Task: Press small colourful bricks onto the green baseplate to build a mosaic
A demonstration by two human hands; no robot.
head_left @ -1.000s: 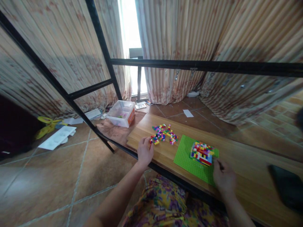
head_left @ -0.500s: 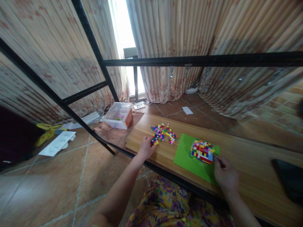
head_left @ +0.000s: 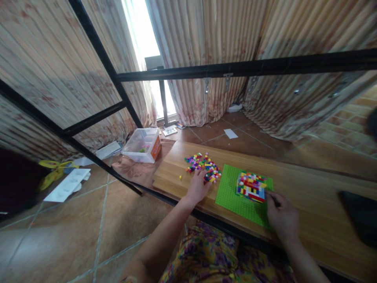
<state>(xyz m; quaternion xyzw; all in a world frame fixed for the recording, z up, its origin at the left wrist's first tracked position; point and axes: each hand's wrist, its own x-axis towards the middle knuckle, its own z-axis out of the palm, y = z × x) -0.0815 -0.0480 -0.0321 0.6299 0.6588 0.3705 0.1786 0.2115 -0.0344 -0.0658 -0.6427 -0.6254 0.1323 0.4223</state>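
Head view: left hand [head_left: 198, 188] at near edge of a loose heap of small multicoloured plastic bricks [head_left: 203, 162], fingers bent and close together, fingertips touching the heap; can't tell if a brick is gripped. One small yellow plastic brick [head_left: 180, 177] lies alone left of those fingers, apart from the heap. Right hand [head_left: 282, 216] has thumb and forefinger drawn narrow, tips right beside the blocky multicoloured brick build [head_left: 251, 187]; contact unclear, anything pinched too small to tell. Build sits left of the right fingertips, on a flat green studded plastic baseplate [head_left: 226, 196], which lies between the two hands, its right edge partly under the right hand. All on a long light-brown wooden board [head_left: 312, 196] beneath both hands. Black flat rectangular object [head_left: 357, 216] well right of the right fingers. Clear plastic box with orange label [head_left: 140, 147] beyond and left of the left fingers, off the board.
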